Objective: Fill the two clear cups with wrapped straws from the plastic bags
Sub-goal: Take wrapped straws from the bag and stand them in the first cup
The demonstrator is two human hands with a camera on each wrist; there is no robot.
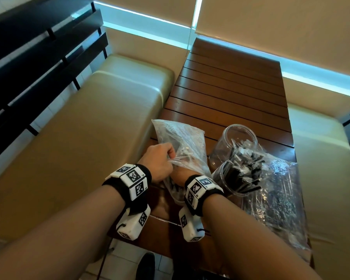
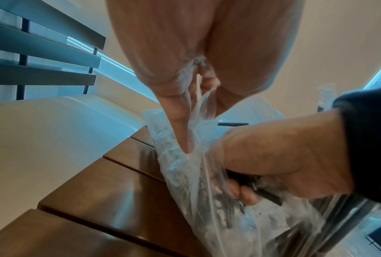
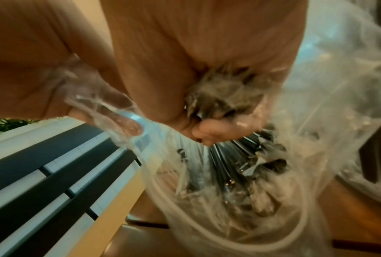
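Note:
A clear plastic bag (image 1: 182,138) of black wrapped straws lies on the wooden table (image 1: 230,87). My left hand (image 1: 164,158) pinches the bag's rim (image 2: 196,111) and holds the mouth up. Reaching inside the bag, my right hand (image 1: 177,174) grips a bundle of wrapped straws (image 3: 226,97); in the left wrist view its fingers (image 2: 244,193) curl round the dark straws (image 2: 268,194). Two clear cups stand to the right: the far cup (image 1: 226,136) and the near cup (image 1: 220,176), both with black straws (image 1: 245,158) sticking out.
A second plastic bag (image 1: 281,199) with straws lies along the table's right edge beside the cups. Beige padded benches (image 1: 89,128) flank the table on both sides. Dark slatted rails (image 1: 38,57) run behind the left bench.

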